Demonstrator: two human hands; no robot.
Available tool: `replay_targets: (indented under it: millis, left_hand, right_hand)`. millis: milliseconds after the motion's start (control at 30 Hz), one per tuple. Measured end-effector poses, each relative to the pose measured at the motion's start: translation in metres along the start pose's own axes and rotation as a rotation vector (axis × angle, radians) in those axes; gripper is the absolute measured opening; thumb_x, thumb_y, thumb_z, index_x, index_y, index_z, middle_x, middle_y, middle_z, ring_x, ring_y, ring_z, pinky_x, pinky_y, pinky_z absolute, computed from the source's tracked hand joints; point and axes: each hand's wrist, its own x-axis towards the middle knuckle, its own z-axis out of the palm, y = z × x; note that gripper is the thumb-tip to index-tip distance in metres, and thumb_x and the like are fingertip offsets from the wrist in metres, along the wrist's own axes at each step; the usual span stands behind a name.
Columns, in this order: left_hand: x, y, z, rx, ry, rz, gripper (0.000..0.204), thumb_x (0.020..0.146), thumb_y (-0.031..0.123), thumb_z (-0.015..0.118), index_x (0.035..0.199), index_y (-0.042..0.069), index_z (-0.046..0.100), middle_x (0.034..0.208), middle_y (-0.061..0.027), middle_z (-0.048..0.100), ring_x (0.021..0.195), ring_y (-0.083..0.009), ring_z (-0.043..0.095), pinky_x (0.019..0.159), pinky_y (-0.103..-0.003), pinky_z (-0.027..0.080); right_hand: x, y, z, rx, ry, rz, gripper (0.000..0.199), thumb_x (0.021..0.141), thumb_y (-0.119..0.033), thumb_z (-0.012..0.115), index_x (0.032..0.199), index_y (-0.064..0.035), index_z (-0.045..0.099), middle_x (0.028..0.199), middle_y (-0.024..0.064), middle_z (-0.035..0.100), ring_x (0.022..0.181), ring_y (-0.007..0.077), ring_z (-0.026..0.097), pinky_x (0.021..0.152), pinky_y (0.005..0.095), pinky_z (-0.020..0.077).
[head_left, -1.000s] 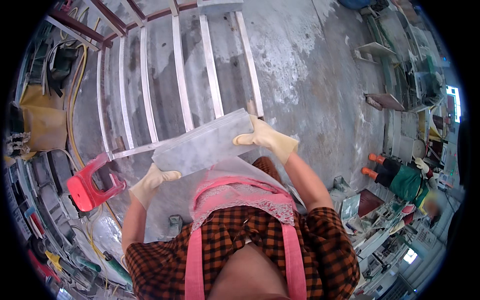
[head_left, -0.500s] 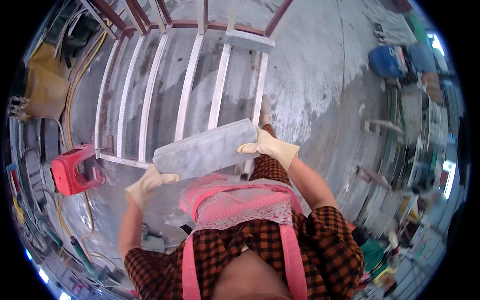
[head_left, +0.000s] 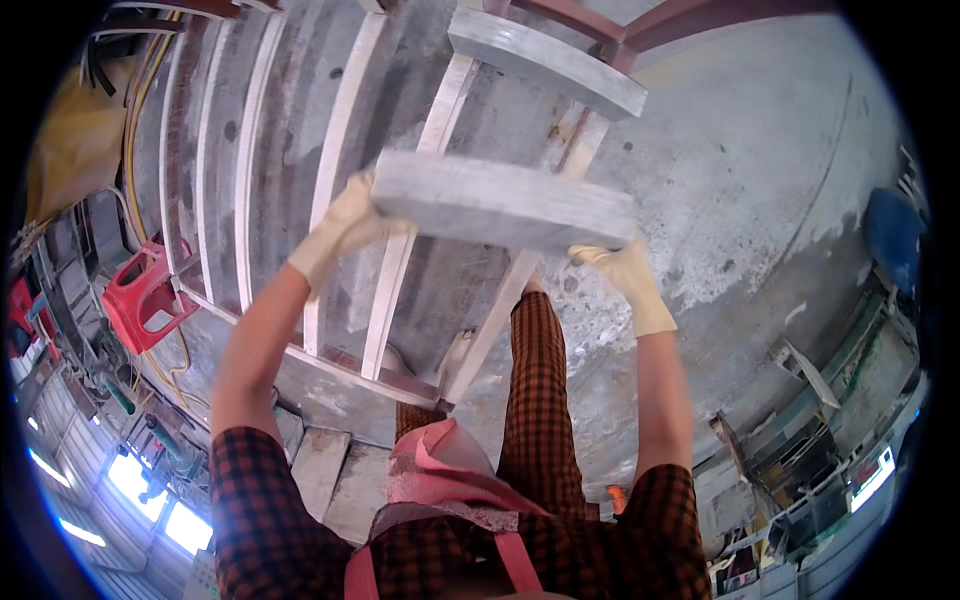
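A stack of grey stone slabs (head_left: pixel 505 205), a little blurred by motion, is held out ahead of me above the rack. My gloved left hand (head_left: pixel 345 225) grips its left end, with the thumb along the near side. At the opposite end my right hand (head_left: pixel 625 280), in the same cream glove, is closed on the lower corner. Beneath the slabs runs a low rack of pale slats (head_left: pixel 255 150) joined to reddish-brown beams. Across its far right slats lies another grey stone piece (head_left: pixel 545 62).
A red plastic stool (head_left: pixel 150 300) stands by the rack's near left corner. Yellow hoses (head_left: pixel 133 150) run along the left beside a tan sheet (head_left: pixel 75 150). A blue drum (head_left: pixel 893 235) is at the far right, above clutter and stone pieces. The concrete floor (head_left: pixel 740 180) looks wet in patches.
Both hands have carried the slabs forward and to the right, from near my waist out over the rack. Their right end now tilts lower, and the other stone piece appears closer.
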Motion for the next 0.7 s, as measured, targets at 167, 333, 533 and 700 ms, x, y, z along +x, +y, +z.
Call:
replay_targets:
  millis: [167,333,533,700]
  left_hand:
    - [0.148,0.001,-0.012,-1.042,-0.315,-0.066,0.055,0.092,0.007,0.072,0.143,0.002,0.053,0.138,-0.0115,0.064,0.124,-0.0275,0.063,0.103,-0.035,0.055]
    - [0.205,0.005,-0.009,-0.618,-0.06,0.474,0.034,0.098,0.011,0.064,0.129,-0.002,0.062,0.125,-0.0105,0.065,0.108,-0.0204,0.064,0.091,-0.032,0.054]
    - [0.22,0.004,-0.006,0.614,0.641,0.541,0.04,0.086,0.012,0.078,0.123,0.002,0.067,0.125,-0.0144,0.067,0.11,-0.0268,0.066,0.093,-0.035,0.053]
    - [0.227,0.026,-0.015,-0.205,0.022,-0.083,0.061,0.08,0.006,0.081,0.136,-0.001,0.057,0.124,-0.0175,0.07,0.116,-0.0307,0.067,0.098,-0.039,0.053]
  right_hand:
    - [0.06,-0.071,0.021,0.033,0.176,-0.328,0.063,0.085,-0.003,0.081,0.139,0.0039,0.05,0.139,0.0144,0.059,0.118,0.0247,0.064,0.099,0.0358,0.0554]
    - [0.113,-0.069,0.036,0.168,0.359,-0.542,0.053,0.088,0.005,0.073,0.137,0.0023,0.053,0.126,0.009,0.063,0.107,0.0181,0.065,0.098,0.0307,0.0542]
    - [0.127,-0.075,0.058,0.378,0.468,-0.457,0.042,0.087,0.008,0.07,0.127,0.0005,0.063,0.118,0.0124,0.066,0.105,0.0189,0.065,0.097,0.0311,0.0534]
    - [0.102,-0.085,0.063,-0.479,0.684,-0.55,0.047,0.09,-0.002,0.071,0.136,0.0007,0.06,0.133,0.0178,0.064,0.122,0.0271,0.061,0.107,0.0381,0.0466]
